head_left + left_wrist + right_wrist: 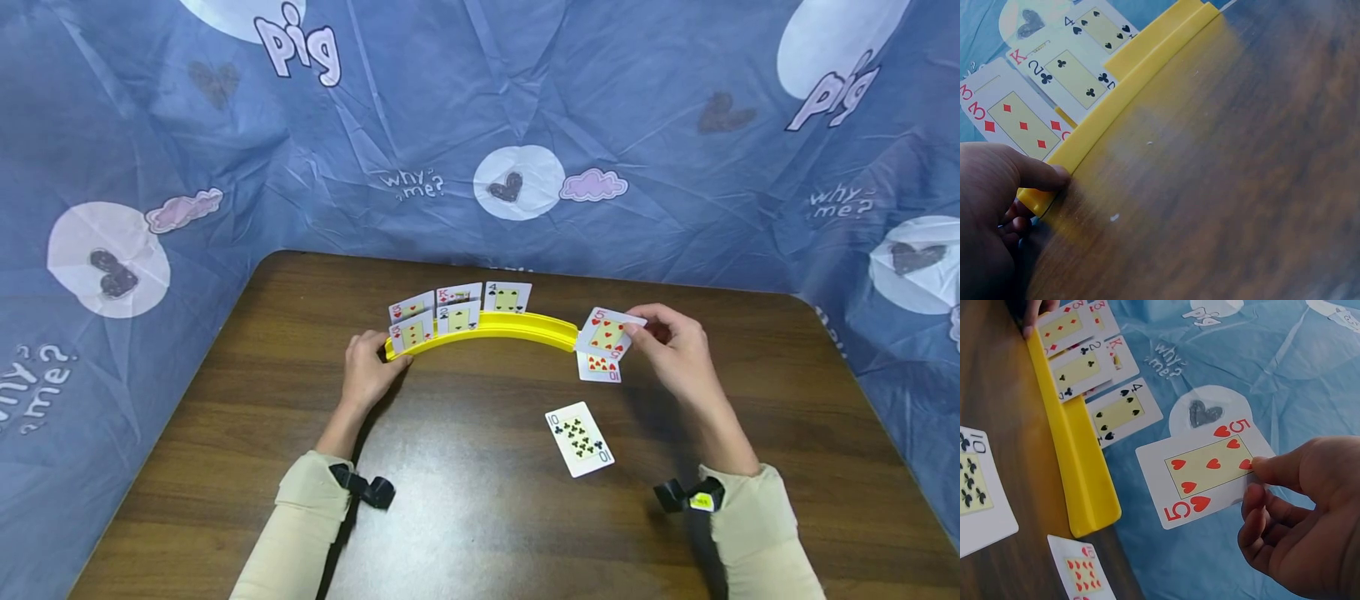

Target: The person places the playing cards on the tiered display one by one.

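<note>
My left hand (367, 367) grips the left end of a curved yellow card holder (528, 328), its thumb along the front edge in the left wrist view. Between thumb and fingers my right hand (678, 354) pinches the five of hearts (1210, 472), face up, at the holder's right end. In the holder's front row stand the three of diamonds (412, 333) and the two of clubs (458, 317). Behind them are a red three (410, 307), partly hidden, a red king (453, 293) and the four of spades (507, 297).
Under the held card in the head view, the ten of hearts (602, 367) shows partly beside the holder's right end. Nearer the person, the ten of clubs (580, 439) lies face up on the brown wooden table (465, 517). A blue printed cloth (420, 108) hangs behind the table.
</note>
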